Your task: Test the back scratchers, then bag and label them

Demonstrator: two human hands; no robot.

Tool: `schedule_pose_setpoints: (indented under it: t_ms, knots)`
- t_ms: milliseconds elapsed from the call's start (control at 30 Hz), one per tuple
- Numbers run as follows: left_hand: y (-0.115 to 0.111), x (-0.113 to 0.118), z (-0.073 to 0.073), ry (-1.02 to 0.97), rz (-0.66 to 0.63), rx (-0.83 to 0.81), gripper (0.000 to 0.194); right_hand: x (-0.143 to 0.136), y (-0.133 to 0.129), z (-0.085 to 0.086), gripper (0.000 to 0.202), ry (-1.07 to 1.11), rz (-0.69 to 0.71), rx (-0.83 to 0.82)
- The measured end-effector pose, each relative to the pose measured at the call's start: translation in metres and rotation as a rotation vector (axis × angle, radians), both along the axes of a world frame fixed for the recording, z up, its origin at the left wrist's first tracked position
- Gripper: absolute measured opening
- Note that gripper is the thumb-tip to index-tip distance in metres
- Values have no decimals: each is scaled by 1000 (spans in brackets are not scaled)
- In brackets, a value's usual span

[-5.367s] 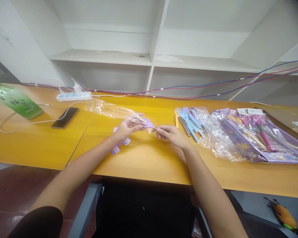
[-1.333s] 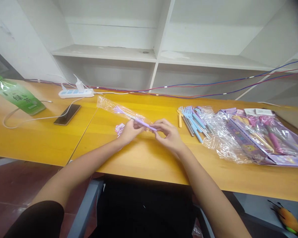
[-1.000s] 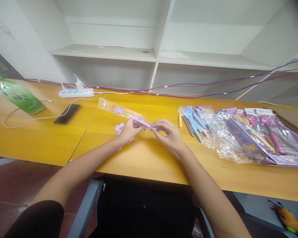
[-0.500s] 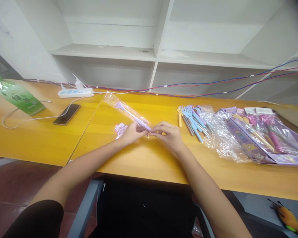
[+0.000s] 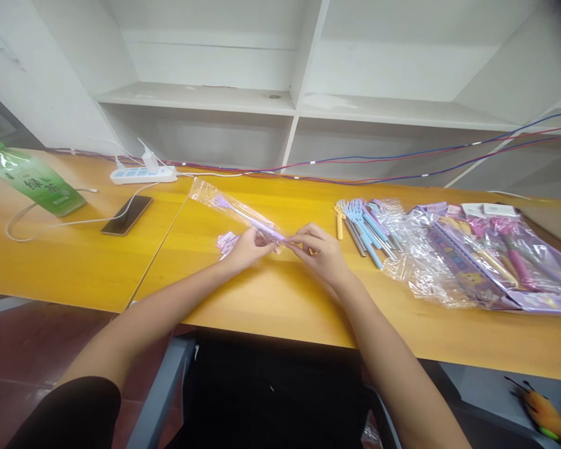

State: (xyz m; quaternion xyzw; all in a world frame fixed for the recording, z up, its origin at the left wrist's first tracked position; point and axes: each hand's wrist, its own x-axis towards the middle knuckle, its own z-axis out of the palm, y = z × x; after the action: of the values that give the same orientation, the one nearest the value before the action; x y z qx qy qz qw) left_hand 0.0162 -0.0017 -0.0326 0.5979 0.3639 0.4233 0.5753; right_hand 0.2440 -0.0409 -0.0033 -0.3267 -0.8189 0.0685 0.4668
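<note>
A purple back scratcher [image 5: 264,228] lies slantwise inside a clear plastic sleeve [image 5: 204,191], its claw end pointing to the far left. My left hand [image 5: 249,248] is closed around the sleeve near the handle end, thumb stretched toward the right. My right hand [image 5: 318,249] pinches at the tip of the handle, where the sleeve's end is; exactly what lies between those fingertips is too small to make out. Small pink printed cards [image 5: 226,242] lie on the table just beyond my left wrist, partly covered by it.
Loose back scratchers [image 5: 365,232] in yellow, blue and purple lie to the right, beside crumpled clear plastic [image 5: 425,268]. Further right is a purple display box [image 5: 472,271] with wrapped scratchers. A phone [image 5: 127,216], a power strip [image 5: 143,175] and a green bottle [image 5: 35,181] are on the left.
The sleeved back scratcher has swung slightly, its claw end moving left and a little nearer. My right fingertips have shifted slightly right and up along with the handle tip.
</note>
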Motion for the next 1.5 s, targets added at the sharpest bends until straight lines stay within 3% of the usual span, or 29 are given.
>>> schedule_pose_setpoints:
  t_ms: [200,333,500,767,900,1033,1233,1500]
  knots:
    - [2,-1,-7,11,18,-12,51,1,3,-3,19,0,-21,-40]
    - [1,-1,-3,9,-8,-24,55,1,4,-5,17,18,-19,-68]
    - [-4,2,3,26,-86,-26,48,1,3,-8,17,11,12,-106]
    - [-6,3,-6,72,-151,-35,41,-1,0,-5,22,-15,43,-140]
    - [-8,2,1,-5,-189,-19,38,-1,0,-6,19,-30,45,-149]
    - [-9,1,7,-25,-151,-53,41,-2,1,-8,15,-43,39,-138]
    - [-4,1,4,-41,-67,-29,52,-1,-3,-4,10,-37,40,-149]
    - [1,0,8,-162,-27,-107,53,3,-4,-3,32,-30,-2,-161]
